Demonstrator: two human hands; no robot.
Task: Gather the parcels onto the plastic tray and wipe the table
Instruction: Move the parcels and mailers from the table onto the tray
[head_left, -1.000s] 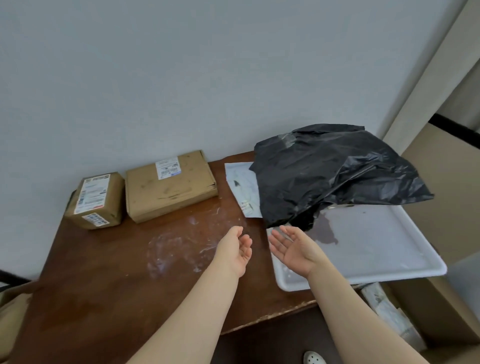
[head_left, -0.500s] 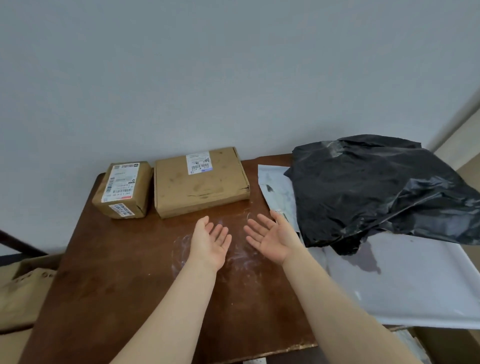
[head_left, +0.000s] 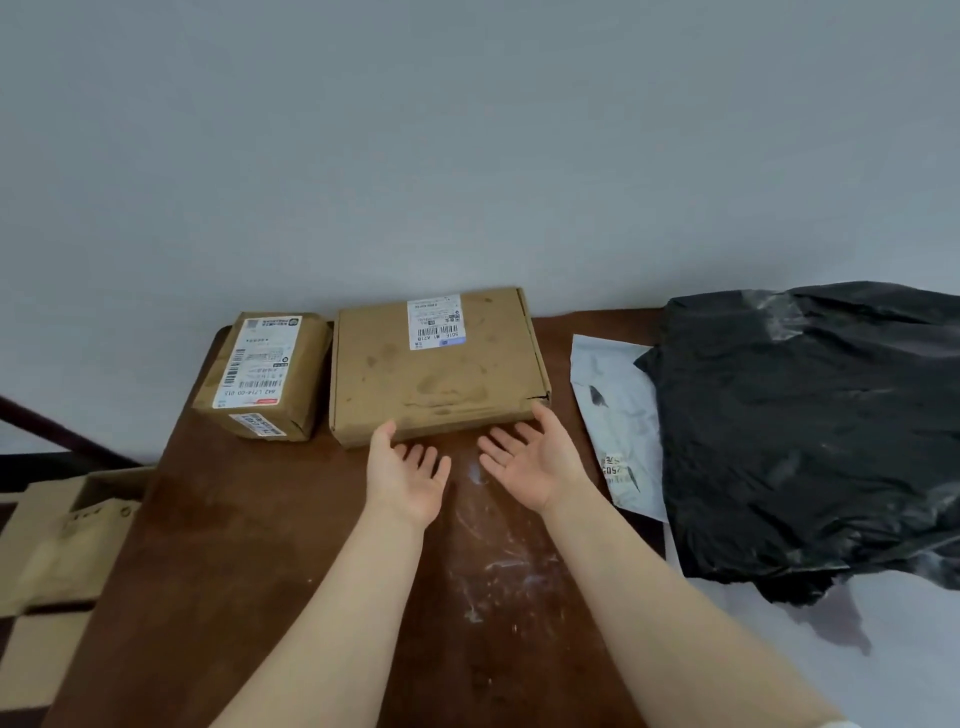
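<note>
Flat cardboard parcel beside smaller parcel on brown worktop, left grip and right grip wide, palms up, empty, at its near edge

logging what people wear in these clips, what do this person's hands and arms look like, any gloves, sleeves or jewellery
The left hand and right hand are bare: no gloves, no rings visible on the fingers. The left forearm and right forearm show no watch, band or sleeve. A white sliver at the frame's bottom edge might be a sleeve hem; too little shows.
</note>
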